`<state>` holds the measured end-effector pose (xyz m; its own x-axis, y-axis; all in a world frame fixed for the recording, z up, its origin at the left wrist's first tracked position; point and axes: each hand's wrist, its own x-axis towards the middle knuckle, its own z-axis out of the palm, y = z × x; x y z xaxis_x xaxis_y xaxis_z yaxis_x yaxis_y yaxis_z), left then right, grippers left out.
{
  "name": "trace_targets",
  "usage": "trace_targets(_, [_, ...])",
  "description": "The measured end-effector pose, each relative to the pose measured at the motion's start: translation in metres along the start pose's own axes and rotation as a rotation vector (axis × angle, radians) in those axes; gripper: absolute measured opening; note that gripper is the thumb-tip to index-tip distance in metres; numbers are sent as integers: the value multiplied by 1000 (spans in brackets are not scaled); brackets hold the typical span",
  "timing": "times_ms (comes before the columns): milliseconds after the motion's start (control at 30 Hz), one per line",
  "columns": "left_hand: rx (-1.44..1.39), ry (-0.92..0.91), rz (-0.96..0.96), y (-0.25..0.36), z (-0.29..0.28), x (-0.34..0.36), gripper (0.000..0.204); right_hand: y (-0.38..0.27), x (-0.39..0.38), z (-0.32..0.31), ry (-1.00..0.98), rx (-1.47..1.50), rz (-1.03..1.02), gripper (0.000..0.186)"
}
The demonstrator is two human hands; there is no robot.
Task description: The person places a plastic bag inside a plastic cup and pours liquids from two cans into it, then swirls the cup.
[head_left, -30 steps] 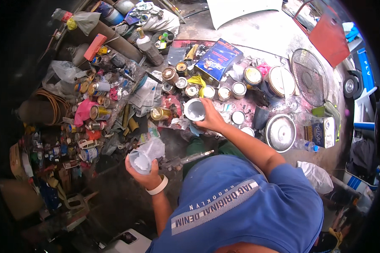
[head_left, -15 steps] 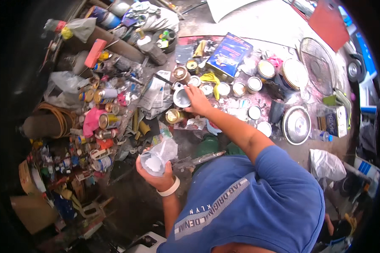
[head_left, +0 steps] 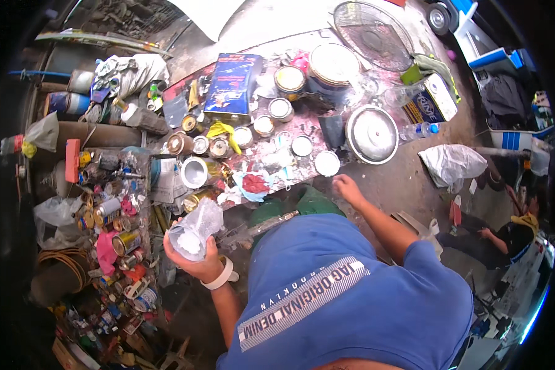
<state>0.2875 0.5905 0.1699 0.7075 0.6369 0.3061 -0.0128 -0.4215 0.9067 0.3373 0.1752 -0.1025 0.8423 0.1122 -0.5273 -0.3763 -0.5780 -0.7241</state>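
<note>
My left hand (head_left: 194, 264) is wrapped round a clear plastic cup (head_left: 177, 239) with white material inside. Crumpled clear plastic (head_left: 208, 216) stands up from the cup's mouth. My right hand (head_left: 348, 190) hangs by the table's front edge, fingers curled in and nothing visible in them. Close to it on the table is a small round can with a white lid (head_left: 327, 163). An open can with a white inside (head_left: 194, 172) lies tipped toward me at the table's left end, beyond the cup. A light blue cloth with a red patch (head_left: 253, 185) lies beside that can.
Several small paint cans, a blue rectangular tin (head_left: 233, 83) and a yellow cloth (head_left: 224, 134) cover the table. Farther right are a large round lidded can (head_left: 372, 134) and a fan guard (head_left: 373, 34). Cluttered cans fill the left side. Another person (head_left: 496, 240) is at the right.
My right hand has left the open can and moved right, to the table's front edge. The view has turned right. My left hand still holds the cup.
</note>
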Motion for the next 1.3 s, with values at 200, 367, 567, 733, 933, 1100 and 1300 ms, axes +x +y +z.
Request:
trace_targets(200, [157, -56, 25, 11, 39, -5, 89, 33, 11, -21, 73, 959, 611, 33])
trace_targets(367, [57, -73, 51, 19, 60, -10, 84, 31, 32, -12, 11, 1074, 595, 27])
trace_targets(567, [-5, -53, -35, 33, 79, -16, 92, 32, 38, -11, -88, 1066, 544, 11])
trace_targets(733, [12, -122, -19, 17, 69, -13, 99, 33, 42, -6, -122, 1066, 462, 18])
trace_targets(933, [-10, -152, -26, 2, 46, 1, 101, -1, 39, 1, 31, 1010, 378, 3])
trace_targets(1100, [4, -202, 113, -10, 22, 32, 100, -24, 21, 2, 196, 828, 194, 9])
trace_targets(1300, [-18, -243, 297, -27, -16, 76, 101, -72, -17, 9, 296, 621, 24, 9])
